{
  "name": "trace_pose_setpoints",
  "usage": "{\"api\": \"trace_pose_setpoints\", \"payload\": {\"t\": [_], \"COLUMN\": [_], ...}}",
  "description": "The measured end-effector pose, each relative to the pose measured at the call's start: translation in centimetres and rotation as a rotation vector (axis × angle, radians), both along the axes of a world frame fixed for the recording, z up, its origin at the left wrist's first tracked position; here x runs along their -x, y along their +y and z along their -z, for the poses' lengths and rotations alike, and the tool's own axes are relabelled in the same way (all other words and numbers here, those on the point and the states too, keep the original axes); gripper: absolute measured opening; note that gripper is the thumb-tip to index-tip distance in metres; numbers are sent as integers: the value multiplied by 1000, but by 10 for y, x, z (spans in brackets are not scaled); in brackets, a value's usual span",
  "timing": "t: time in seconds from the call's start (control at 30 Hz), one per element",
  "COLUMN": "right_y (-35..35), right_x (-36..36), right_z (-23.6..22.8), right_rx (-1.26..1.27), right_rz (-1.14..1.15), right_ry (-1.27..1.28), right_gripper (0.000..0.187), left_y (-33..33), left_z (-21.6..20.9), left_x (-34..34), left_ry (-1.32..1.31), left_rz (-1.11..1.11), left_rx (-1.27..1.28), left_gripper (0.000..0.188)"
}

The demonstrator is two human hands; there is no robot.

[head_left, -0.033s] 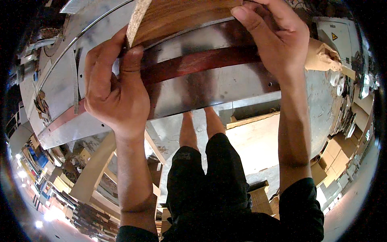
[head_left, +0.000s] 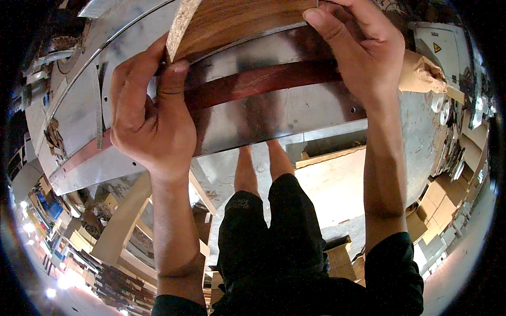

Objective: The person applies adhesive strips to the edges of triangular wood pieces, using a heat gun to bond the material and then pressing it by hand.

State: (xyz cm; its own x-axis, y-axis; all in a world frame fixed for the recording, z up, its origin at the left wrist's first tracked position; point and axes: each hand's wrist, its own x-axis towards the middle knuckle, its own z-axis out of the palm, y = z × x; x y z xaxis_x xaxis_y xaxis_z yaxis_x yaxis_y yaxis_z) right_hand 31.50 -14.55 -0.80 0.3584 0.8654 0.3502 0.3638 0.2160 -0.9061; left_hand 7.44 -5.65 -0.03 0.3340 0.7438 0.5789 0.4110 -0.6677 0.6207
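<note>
A wood-grain chipboard panel (head_left: 245, 23) reaches in from the upper edge, its pale, speckled cut edge (head_left: 181, 26) facing left. At its near left corner, my left hand (head_left: 153, 110) is closed with thumb and fingers on the board. My right hand (head_left: 363, 50) grips the near right corner, thumb on the near edge and the other fingers curled partly out of sight. Below the panel lies a shiny metal worktable (head_left: 237, 126), with a dark red strip (head_left: 263, 82) running across it beneath both hands.
A thin metal strip (head_left: 99, 108) lies on the table left of my left hand. Brown paper (head_left: 421, 73) and a grey cabinet (head_left: 443, 52) stand to the right. A pale board (head_left: 337, 184) is on the floor by my legs. Cardboard (head_left: 440, 203) is stacked at far right.
</note>
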Motion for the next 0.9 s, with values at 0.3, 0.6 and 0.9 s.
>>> {"api": "trace_pose_setpoints", "payload": {"t": [0.3,0.6,0.9], "right_y": [2,2,3], "right_x": [7,9,11], "right_z": [1,-17,-22], "right_rx": [-13,157,234], "right_rz": [85,100,98], "right_ry": [-102,-172,-241], "right_gripper": [28,25,24], "left_y": [0,2,-1], "left_z": [1,-2,-5], "left_x": [2,3,4], "left_ry": [11,63,95], "left_rz": [17,50,15], "left_rx": [35,34,76], "left_gripper": [27,21,25]}}
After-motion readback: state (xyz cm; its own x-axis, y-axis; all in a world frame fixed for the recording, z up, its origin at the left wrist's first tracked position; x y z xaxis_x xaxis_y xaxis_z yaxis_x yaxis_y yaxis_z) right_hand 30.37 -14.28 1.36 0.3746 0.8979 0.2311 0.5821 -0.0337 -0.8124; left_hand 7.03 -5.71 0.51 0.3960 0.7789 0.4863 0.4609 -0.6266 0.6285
